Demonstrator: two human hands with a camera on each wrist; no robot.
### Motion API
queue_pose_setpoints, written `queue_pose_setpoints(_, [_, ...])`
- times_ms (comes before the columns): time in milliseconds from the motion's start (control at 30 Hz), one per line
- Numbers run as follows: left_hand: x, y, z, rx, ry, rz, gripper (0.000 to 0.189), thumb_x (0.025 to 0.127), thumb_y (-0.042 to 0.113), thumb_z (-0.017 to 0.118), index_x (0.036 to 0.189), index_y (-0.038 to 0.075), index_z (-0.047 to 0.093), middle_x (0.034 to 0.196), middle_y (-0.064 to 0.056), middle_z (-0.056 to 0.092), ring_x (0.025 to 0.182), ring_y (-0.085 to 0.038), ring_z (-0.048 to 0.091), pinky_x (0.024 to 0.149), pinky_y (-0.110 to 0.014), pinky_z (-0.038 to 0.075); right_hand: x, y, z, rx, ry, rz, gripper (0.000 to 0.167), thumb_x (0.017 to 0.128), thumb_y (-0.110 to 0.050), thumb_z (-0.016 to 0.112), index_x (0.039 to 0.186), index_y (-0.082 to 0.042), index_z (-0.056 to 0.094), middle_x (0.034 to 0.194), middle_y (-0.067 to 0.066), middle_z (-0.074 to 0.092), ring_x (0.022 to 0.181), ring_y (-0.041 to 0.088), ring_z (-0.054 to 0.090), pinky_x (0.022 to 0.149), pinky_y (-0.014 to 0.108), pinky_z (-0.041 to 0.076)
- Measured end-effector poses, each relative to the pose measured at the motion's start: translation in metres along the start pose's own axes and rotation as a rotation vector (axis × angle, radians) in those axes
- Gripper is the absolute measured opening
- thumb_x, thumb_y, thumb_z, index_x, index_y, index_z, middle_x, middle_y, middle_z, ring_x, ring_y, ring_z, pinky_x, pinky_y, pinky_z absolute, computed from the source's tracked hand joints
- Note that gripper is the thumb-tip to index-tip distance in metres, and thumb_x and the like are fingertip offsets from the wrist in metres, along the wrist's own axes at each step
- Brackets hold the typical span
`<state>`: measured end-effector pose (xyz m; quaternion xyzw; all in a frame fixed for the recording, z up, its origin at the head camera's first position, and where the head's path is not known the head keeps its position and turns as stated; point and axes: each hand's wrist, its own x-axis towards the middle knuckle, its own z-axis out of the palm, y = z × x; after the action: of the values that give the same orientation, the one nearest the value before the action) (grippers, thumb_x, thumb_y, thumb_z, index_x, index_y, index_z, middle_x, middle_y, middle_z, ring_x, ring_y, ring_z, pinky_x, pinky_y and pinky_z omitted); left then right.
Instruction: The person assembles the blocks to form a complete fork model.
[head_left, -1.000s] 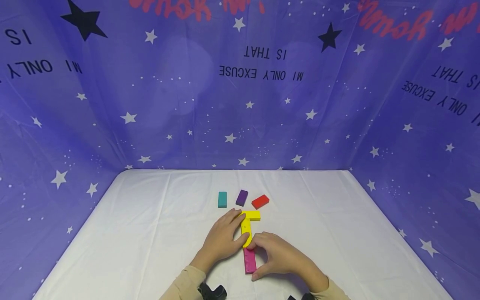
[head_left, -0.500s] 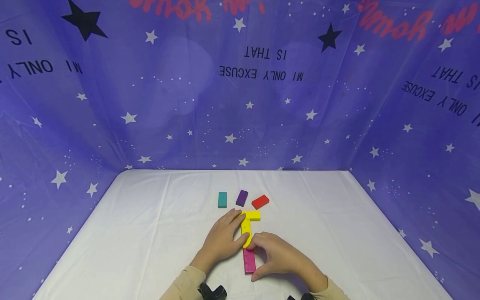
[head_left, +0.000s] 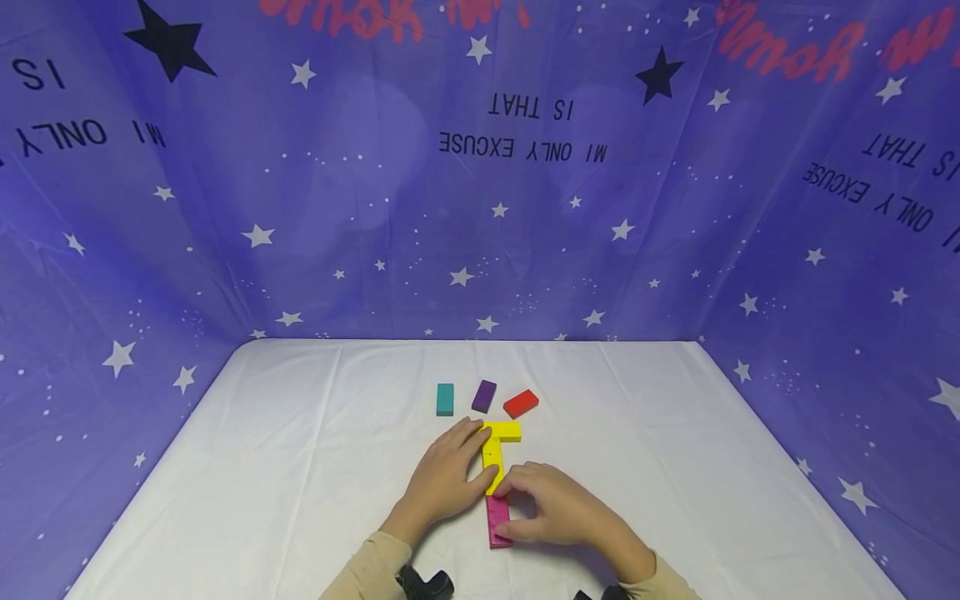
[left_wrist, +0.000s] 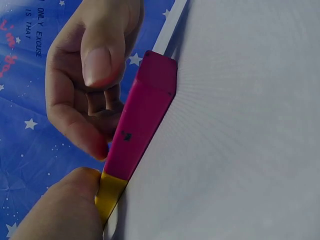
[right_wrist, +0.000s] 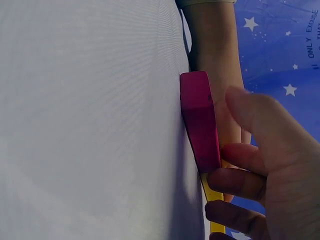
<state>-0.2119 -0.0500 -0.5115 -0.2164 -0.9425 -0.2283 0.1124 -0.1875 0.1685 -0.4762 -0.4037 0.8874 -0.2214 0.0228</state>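
In the head view, a yellow block [head_left: 491, 454] runs lengthwise below a crosswise yellow block [head_left: 506, 431], forming a T. A magenta block [head_left: 497, 512] continues the line, end to end with the lengthwise one. My left hand [head_left: 444, 471] lies along the left side, index fingertip by the upper yellow joint and thumb on the lengthwise yellow block. My right hand [head_left: 558, 504] is bent loosely beside the magenta block, fingertips at its joint with the yellow one. Its thumb overlaps the magenta block in the head view but shows apart from it in the right wrist view.
Beyond the T lie a teal block [head_left: 445, 399], a purple block [head_left: 483, 396] and a red block [head_left: 521, 403]. A white cloth [head_left: 337, 475] covers the table. Blue star-printed curtains [head_left: 420, 250] stand at the back and both sides.
The right thumb has lifted off the near end of the magenta block and moved over its top. The magenta block has shifted slightly left; the left hand stays in place.
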Motion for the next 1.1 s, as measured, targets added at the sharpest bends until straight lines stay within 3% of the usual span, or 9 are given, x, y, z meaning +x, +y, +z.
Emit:
queue_pose_setpoints(300, [-0.0002,0.0009,0.0003,0.008,-0.005,0.003,0.062,0.094,0.053,0.054,0.146,0.019,0.051,0.154,0.001,0.046,0.147,-0.021,0.037,0.12,-0.045,0.034,-0.0003,0.0018,-0.0005,-0.063,0.027,-0.015,0.046,0.086,-0.057,0.069,0.119,-0.024,0.072,0.096,-0.021,0.065,0.088,-0.003,0.054,0.097,0.029,0.051])
queue_pose_setpoints(567, [0.0001,0.0008,-0.0003,-0.002,0.0,0.005,0.061,0.094,0.052,0.054,0.145,0.019,0.052,0.153,0.001,0.047,0.146,-0.022,0.038,0.119,-0.046,0.036,-0.0007,0.0021,0.0004,-0.076,0.044,-0.043,0.045,0.085,-0.057,0.07,0.117,-0.024,0.074,0.094,-0.02,0.067,0.087,-0.003,0.054,0.092,0.026,0.051])
queue_pose_setpoints(800, [-0.0002,0.0002,0.0,-0.006,-0.002,0.002,0.061,0.094,0.052,0.054,0.145,0.019,0.052,0.153,0.001,0.047,0.146,-0.022,0.038,0.119,-0.045,0.035,-0.0005,0.0004,-0.0007,-0.077,0.041,-0.033,0.045,0.085,-0.056,0.071,0.115,-0.024,0.074,0.097,-0.019,0.069,0.09,-0.003,0.057,0.102,0.033,0.05])
queue_pose_setpoints(1100, [0.0007,-0.0016,0.0009,-0.01,-0.008,-0.002,0.061,0.094,0.052,0.053,0.146,0.02,0.051,0.153,0.002,0.046,0.147,-0.021,0.037,0.12,-0.046,0.035,-0.0007,0.0025,-0.002,-0.048,0.046,-0.037,0.041,0.088,-0.052,0.069,0.115,-0.022,0.074,0.094,-0.02,0.068,0.087,-0.005,0.056,0.095,0.029,0.052])
